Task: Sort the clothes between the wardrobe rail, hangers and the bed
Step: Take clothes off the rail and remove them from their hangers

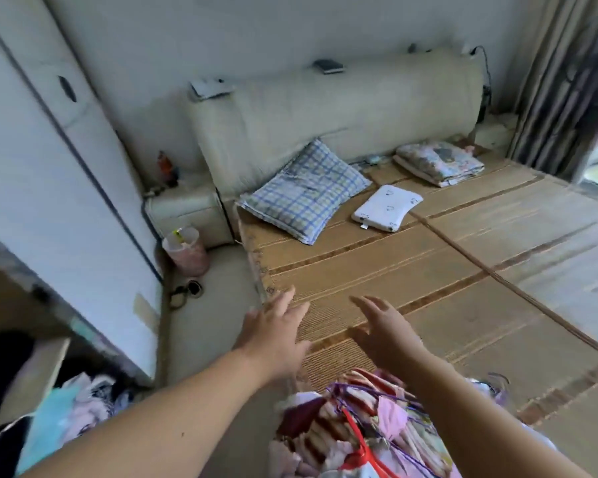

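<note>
With the left hand and right hand held open and empty over the bed, the clothes heap was probably best lifted garment by garment.

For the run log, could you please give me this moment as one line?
left hand open, empty | right hand open, empty | both above bed mat | clothes pile at bed's near edge

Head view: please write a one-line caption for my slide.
Open left hand and open right hand reach over the bed, past a pile of clothes.
</note>
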